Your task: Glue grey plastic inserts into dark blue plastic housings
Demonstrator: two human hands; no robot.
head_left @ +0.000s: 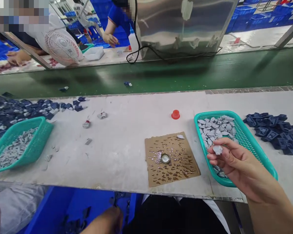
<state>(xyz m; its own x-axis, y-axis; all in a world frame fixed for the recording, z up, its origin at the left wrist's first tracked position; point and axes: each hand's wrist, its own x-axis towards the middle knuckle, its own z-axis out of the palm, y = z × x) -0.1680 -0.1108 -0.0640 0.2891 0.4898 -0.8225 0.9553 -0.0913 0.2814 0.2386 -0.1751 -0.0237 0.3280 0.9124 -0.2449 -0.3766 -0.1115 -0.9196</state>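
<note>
Closest, my left hand [113, 216] is too blurred to tell its grip, the blue bin [51, 208] beyond it, while my right hand [243, 165] pinches a pale grey piece [217, 149] above the green basket [247, 138], a picking step, I judge, calling next for steady fingertips.

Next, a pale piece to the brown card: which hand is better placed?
Probably the right hand: it holds a pale piece near the card; the left hand is down by the blue bin.
</note>
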